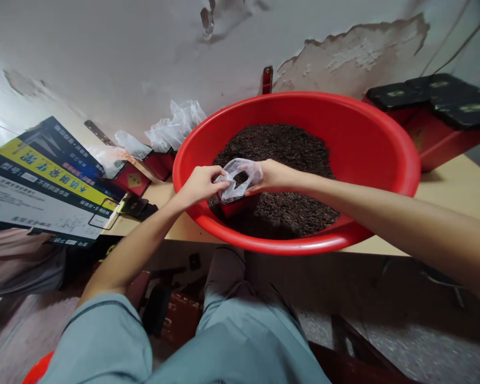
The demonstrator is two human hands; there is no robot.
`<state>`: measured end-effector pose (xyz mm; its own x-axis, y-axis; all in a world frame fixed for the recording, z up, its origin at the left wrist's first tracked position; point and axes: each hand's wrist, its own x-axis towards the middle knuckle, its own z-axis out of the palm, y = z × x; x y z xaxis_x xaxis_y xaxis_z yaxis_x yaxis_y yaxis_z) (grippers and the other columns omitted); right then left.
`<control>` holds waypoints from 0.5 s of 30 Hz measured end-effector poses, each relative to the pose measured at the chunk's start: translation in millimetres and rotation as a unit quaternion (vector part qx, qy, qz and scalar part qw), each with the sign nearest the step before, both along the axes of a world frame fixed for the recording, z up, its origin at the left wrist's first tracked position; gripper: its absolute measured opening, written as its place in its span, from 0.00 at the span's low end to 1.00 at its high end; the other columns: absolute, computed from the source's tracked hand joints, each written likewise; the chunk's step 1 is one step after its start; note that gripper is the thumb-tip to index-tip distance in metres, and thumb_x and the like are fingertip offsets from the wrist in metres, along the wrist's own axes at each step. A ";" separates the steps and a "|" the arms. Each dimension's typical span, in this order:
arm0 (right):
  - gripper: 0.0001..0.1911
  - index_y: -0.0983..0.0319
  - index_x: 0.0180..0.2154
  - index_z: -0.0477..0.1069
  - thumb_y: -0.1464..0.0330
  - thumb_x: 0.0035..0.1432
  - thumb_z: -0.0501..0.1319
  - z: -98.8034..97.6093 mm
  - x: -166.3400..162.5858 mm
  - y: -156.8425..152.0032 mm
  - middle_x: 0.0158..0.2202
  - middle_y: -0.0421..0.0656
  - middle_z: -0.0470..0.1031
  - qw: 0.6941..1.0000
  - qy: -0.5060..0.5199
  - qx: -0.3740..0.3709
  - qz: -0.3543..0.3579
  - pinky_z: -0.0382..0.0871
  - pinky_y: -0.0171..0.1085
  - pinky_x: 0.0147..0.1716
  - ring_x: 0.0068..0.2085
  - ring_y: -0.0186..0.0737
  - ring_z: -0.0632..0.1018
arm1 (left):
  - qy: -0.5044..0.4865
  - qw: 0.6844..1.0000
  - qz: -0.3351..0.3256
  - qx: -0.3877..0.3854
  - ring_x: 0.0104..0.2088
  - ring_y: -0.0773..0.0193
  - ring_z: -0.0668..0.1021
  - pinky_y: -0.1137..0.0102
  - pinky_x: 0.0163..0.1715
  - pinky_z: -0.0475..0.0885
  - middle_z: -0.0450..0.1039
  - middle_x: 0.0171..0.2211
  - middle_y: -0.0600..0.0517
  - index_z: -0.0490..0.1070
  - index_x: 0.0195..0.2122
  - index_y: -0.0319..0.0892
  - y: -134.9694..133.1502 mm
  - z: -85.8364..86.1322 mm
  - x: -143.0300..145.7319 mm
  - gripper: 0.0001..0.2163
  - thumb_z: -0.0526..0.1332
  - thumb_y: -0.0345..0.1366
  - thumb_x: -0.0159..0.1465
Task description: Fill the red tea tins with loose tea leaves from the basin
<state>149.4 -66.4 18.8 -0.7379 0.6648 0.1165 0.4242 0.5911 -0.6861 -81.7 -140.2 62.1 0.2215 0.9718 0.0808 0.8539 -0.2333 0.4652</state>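
A large red basin [376, 154] holds dark, loose dried leaves [300, 160] that look like tea. Within its near left part stands a small red tin [238, 207], lined with a clear plastic bag [229, 193] whose mouth is spread apart. Some dark leaves show down inside the bag. My left hand [204, 185] pinches the bag's rim on the left. On the right side, my right hand [270, 177] grips the rim between thumb and fingers. The lower part of the tin is partly hidden against the leaves.
Several red tins [134, 180] with plastic bags sticking out stand left of the basin. A printed cardboard box [52, 181] is at far left. Black-lidded red tins [444, 133] stand at right on the wooden table [452, 186]. Behind rises a peeling wall [144, 53].
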 end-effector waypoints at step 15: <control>0.08 0.65 0.38 0.80 0.75 0.53 0.73 16.1 -64.9 -13.8 0.38 0.43 0.84 0.998 -0.031 0.053 -0.027 0.63 0.33 0.34 0.39 0.41 0.82 | -0.086 0.977 -0.082 0.175 0.31 0.64 0.80 0.69 0.37 0.74 0.79 0.30 0.53 0.72 0.32 0.42 9.6 -30.4 0.8 0.04 0.63 0.26 0.61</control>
